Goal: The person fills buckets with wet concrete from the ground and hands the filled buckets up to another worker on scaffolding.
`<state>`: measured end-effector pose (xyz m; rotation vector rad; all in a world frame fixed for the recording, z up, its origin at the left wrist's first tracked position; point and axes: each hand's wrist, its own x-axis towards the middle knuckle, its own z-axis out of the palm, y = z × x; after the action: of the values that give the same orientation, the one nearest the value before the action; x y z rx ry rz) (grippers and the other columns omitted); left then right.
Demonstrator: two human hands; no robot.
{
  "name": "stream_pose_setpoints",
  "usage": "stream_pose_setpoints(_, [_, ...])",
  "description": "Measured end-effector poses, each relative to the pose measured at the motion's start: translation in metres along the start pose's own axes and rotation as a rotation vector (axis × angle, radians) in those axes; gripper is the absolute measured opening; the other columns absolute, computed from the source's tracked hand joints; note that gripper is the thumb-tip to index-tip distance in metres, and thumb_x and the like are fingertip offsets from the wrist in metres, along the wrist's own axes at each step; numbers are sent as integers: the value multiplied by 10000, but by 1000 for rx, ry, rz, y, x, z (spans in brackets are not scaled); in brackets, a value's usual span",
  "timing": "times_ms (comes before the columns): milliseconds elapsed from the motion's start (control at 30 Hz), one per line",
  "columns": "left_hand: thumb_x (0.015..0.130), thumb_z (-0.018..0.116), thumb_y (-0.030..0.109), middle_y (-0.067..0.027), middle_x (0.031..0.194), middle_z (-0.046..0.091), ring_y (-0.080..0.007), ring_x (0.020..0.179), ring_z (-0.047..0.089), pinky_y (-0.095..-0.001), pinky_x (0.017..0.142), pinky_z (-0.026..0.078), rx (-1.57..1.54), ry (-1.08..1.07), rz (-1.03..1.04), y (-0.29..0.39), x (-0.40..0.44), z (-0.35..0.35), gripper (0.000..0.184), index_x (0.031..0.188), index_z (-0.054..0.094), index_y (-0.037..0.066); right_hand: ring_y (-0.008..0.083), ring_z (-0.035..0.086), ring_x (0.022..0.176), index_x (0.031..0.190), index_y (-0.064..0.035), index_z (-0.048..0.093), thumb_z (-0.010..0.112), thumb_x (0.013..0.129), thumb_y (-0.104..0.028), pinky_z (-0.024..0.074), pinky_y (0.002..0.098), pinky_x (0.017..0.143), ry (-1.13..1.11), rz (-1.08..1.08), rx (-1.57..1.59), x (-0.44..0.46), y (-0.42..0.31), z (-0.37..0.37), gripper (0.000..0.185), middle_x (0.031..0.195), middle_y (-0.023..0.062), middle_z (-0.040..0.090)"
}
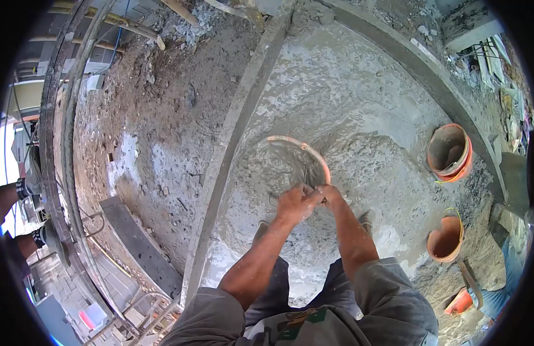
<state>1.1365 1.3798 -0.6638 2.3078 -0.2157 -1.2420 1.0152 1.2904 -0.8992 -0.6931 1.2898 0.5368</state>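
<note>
In the head view, my left hand and my right hand meet in front of my body, fingers curled and closed together. What they grip is hidden by the fingers. Just beyond them, a curved orange band arcs over the wet grey mortar; it looks like a bucket rim or a piece of hose, and I cannot tell which. Its lower right end reaches my right hand. My feet stand in the wet cement on both sides of my arms.
Two orange buckets stand at the right. Concrete edges border the wet cement. A dark plank and metal poles lie left, near another person's limbs. Blue clothing shows at the right edge.
</note>
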Motion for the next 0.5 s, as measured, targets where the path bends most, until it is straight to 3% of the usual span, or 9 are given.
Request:
stream_pose_setpoints(100, [851, 572, 379, -138, 738, 612, -190, 717, 582, -309, 685, 453, -259, 11, 120, -14, 11, 40, 375, 811, 595, 7, 239, 638, 733, 986, -8, 603, 620, 772, -213, 558, 396, 552, 41, 64, 145, 8, 29, -6, 297, 924, 123, 623])
stream_pose_setpoints(200, [868, 571, 357, -61, 648, 551, -144, 629, 504, -305, 583, 412, -198, -5, 37, -84, 16, 66, 365, 756, 584, 9, 248, 650, 763, 981, -17, 617, 595, 787, -233, 556, 397, 571, 261, 24, -155, 16, 35, 4, 292, 914, 134, 635])
stream_pose_setpoints(267, [881, 559, 361, 15, 585, 443, -104, 578, 394, -290, 519, 332, -585, 90, -65, -112, -13, 58, 389, 677, 558, 29, 258, 662, 807, 985, -22, 636, 559, 780, -190, 552, 366, 613, 410, -58, -509, 29, 51, 0, 276, 920, 151, 658])
stream_pose_setpoints(333, [888, 538, 357, -51, 600, 484, -156, 602, 439, -322, 581, 379, -538, 67, -125, -119, -9, 35, 395, 723, 579, -1, 268, 663, 822, 984, -27, 647, 537, 772, -164, 548, 356, 650, 577, -237, -807, -3, 45, 8, 275, 921, 159, 665])
stream_pose_setpoints(367, [891, 528, 355, -85, 608, 505, -183, 615, 461, -338, 612, 403, -510, 66, -141, -119, -3, 18, 402, 746, 590, -16, 286, 658, 839, 990, -35, 649, 536, 768, -169, 537, 370, 688, 556, -206, -732, -18, 30, 11, 282, 940, 160, 663])
stream_pose_setpoints(500, [876, 539, 360, -77, 638, 538, -184, 650, 476, -333, 655, 402, -422, 96, -47, -77, -31, -14, 411, 735, 604, -20, 324, 638, 902, 997, -50, 654, 525, 767, -193, 505, 397, 791, 499, -163, -668, -46, 19, -11, 299, 993, 176, 649])
